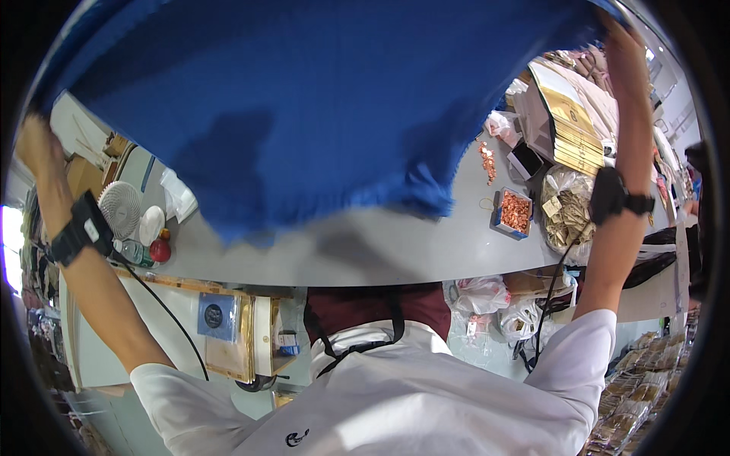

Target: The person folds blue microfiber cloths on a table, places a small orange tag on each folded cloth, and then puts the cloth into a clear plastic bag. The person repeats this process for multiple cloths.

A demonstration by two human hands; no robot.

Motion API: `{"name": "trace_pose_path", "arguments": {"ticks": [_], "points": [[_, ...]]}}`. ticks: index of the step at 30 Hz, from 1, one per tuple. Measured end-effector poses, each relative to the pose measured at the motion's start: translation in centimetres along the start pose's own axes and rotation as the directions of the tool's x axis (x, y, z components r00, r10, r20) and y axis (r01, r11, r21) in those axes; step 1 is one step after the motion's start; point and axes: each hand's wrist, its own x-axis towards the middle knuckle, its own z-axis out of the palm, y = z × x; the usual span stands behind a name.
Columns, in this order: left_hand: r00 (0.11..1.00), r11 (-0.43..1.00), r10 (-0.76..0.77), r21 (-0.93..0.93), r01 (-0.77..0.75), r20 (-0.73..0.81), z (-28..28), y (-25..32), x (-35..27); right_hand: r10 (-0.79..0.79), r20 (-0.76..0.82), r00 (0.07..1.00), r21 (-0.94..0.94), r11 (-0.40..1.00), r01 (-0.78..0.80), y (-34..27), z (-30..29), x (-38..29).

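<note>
A large blue cloth [342, 114] with a fringed edge is spread in the air above the grey table [388, 251]. At the far left, my left hand [40, 142] has its fingers closed on one side of it; the grip is partly blurred. My right hand [624, 45], raised at the upper right, holds the opposite side, with the fingertips partly hidden by the fabric. The cloth's lower fringe hangs between my arms, its right part bunched, and its top runs out of view. A black device is strapped to each wrist, with a cable running from it.
On the left are a white fan [120, 210], a red apple [160, 250] and a plastic bottle [136, 252]. To the right are a box of copper-coloured pieces [515, 212], a phone [526, 159], a bag of tags [567, 211] and stacked golden packets [570, 125].
</note>
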Motion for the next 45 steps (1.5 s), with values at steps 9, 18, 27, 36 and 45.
{"name": "trace_pose_path", "arguments": {"ticks": [9, 18, 27, 36, 45], "points": [[0.976, 0.992, -0.114, 0.067, 0.104, 0.185, -14.9, 6.4, -17.3, 0.381, 0.254, 0.889, 0.596, 0.663, -0.454, -1.2, -8.7, -21.3], [0.7, 0.741, -0.666, 0.126, 0.66, 0.258, -17.8, 1.4, -34.3, 0.727, 0.131, 0.674, 0.022, 0.678, -0.735, 5.0, -2.6, -34.0], [0.556, 0.583, -0.805, 0.444, 0.681, 0.204, -3.0, -16.6, -35.7, 0.451, 0.077, 0.889, -0.721, 0.641, -0.263, 24.4, 5.3, -30.0], [0.587, 0.529, -0.617, 0.829, -0.184, 0.524, 2.0, -26.2, -41.6, 0.344, 0.182, 0.921, -0.895, 0.447, 0.01, 34.4, 10.5, -28.3], [0.788, 0.862, -0.503, 0.138, 0.488, 0.355, 2.3, -17.6, -31.1, 0.251, -0.129, 0.959, -0.253, 0.927, -0.276, 25.5, 11.2, -16.9]]}}
